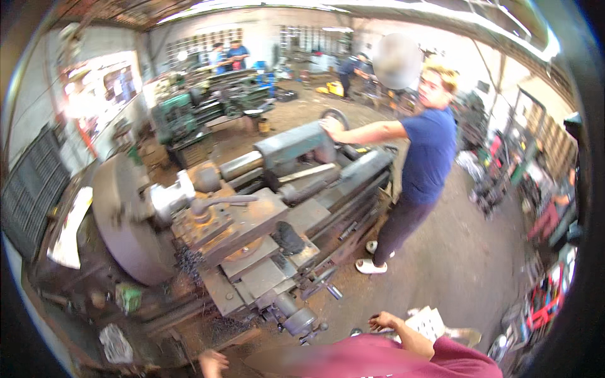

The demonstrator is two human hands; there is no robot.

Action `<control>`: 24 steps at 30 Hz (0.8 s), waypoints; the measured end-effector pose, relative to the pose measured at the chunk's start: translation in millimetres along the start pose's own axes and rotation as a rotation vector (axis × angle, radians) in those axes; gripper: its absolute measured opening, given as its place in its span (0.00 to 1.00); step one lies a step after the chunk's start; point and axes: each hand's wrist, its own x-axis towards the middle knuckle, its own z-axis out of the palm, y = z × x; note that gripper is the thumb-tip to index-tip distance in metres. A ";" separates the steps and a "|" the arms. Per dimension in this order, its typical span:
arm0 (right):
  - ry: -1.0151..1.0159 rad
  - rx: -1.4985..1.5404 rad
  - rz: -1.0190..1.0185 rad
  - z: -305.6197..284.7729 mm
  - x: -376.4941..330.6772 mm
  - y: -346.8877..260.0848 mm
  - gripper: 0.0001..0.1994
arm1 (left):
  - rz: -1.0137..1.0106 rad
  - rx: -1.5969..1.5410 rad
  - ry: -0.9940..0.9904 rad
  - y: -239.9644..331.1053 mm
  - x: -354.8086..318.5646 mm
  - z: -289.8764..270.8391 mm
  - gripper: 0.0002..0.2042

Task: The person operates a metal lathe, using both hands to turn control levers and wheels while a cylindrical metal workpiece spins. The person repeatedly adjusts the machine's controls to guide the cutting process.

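Note:
A large metal lathe fills the middle, with its big round chuck (123, 220) at the left. A shiny turned metal piece (175, 192) sits in front of the chuck, close to the rusty tool post (200, 220). My left hand (213, 363) is low at the bottom edge, below the lathe bed; its fingers look stretched out and hold nothing visible. My right hand (381, 322) hovers before my maroon shirt (359, 359), fingers loosely bent and apart, with nothing seen in them. The carriage handwheel (299, 320) is between my hands, touched by neither.
Beyond the lathe a person in a blue shirt (428, 151) rests a hand on the tailstock (293, 151). A dark cloth-like lump (288, 238) lies on the carriage. A green lathe (176, 120) and other people stand farther back. A red rack (547, 296) is at the right.

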 end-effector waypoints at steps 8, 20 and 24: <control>0.109 0.083 0.258 -37.4 -6.3 79.5 0.15 | -1.089 -0.227 -0.326 -55.8 -68.1 209.1 0.19; 0.052 0.244 0.058 -38.0 4.6 54.1 0.12 | -0.659 -0.051 -0.035 51.1 73.6 144.1 0.30; 0.045 0.346 0.094 -50.6 11.1 85.2 0.14 | -0.723 -0.078 0.101 116.4 114.8 194.2 0.39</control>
